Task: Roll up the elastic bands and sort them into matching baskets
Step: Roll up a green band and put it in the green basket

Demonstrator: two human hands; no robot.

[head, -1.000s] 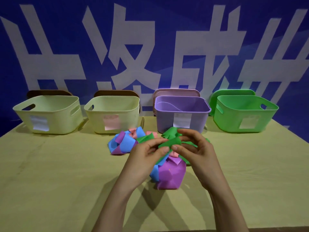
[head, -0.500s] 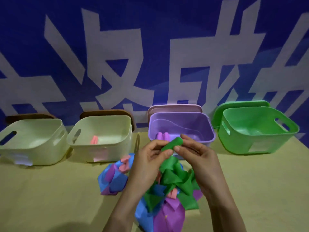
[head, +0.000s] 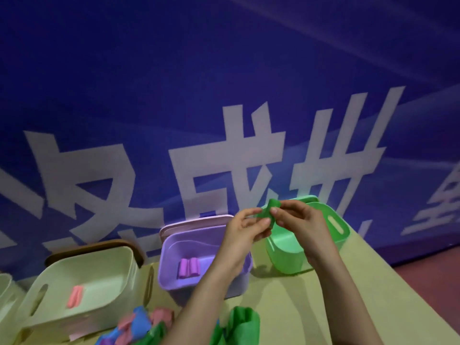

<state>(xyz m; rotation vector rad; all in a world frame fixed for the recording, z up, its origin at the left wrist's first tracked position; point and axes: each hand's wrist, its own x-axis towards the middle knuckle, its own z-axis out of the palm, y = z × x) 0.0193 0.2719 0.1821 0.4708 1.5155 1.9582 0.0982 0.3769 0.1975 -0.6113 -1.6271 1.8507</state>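
A rolled green elastic band (head: 269, 212) is pinched between my left hand (head: 245, 231) and my right hand (head: 300, 220), raised over the near rim of the green basket (head: 338, 229) at the back right. The purple basket (head: 199, 247) in the middle holds two purple rolls (head: 189, 267). The cream basket (head: 99, 275) to the left holds a pink roll (head: 75, 296). A loose pile of green, blue, pink and purple bands (head: 154, 324) lies at the bottom edge, partly hidden by my forearms.
Another cream basket (head: 4, 290) shows only at the far left edge. The yellow table (head: 311, 295) ends at the right, with red floor (head: 430, 277) beyond it. A blue banner with white characters stands behind the baskets.
Both hands have lifted the green band up and to the right, from in front of the purple basket to over the green basket. The view has tilted upward, so the pile sank to the bottom edge.
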